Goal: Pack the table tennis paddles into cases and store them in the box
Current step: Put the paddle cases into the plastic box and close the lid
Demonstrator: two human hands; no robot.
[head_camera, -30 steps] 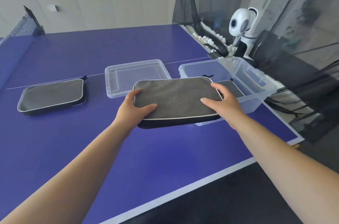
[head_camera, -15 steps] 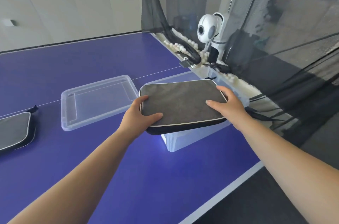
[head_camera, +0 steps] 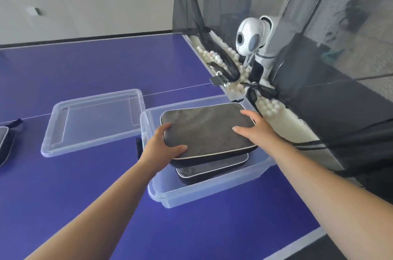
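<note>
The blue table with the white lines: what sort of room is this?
Most likely a table tennis practice room. The blue table carries white court lines, a white ball-feeding machine stands at its end, and white balls lie gathered in a dark catch net.

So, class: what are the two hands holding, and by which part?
Both hold the grey paddle case by its short ends: left hand on the left end, right hand on the right.

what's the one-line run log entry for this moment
stage: stowing second case | left hand: grips held case | right hand: grips it | box: one case inside | lid: off | spare case: on table
</note>
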